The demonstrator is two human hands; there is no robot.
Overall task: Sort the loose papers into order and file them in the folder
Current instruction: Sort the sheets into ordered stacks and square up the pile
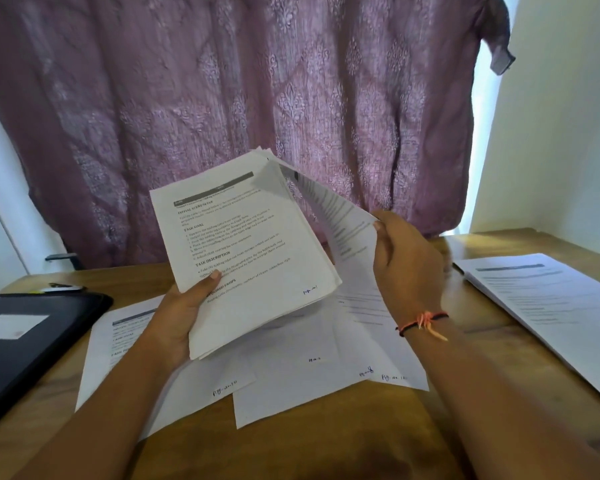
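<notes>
A mauve brocade curtain with a raised floral pattern is hanging behind a smooth wooden table. Loose printed sheets, flat and white with handwritten page numbers in their lower corners, are lying fanned and overlapping across the middle of it, and a neater pile of pages is sitting at the right. A black folder with a white label is lying closed at the left edge. The left hand is gripping a thick stack of papers from beneath, thumb pressing on the top page. The right hand is pinching a single curling sheet beside the stack, a braided thread bracelet circling its wrist.
</notes>
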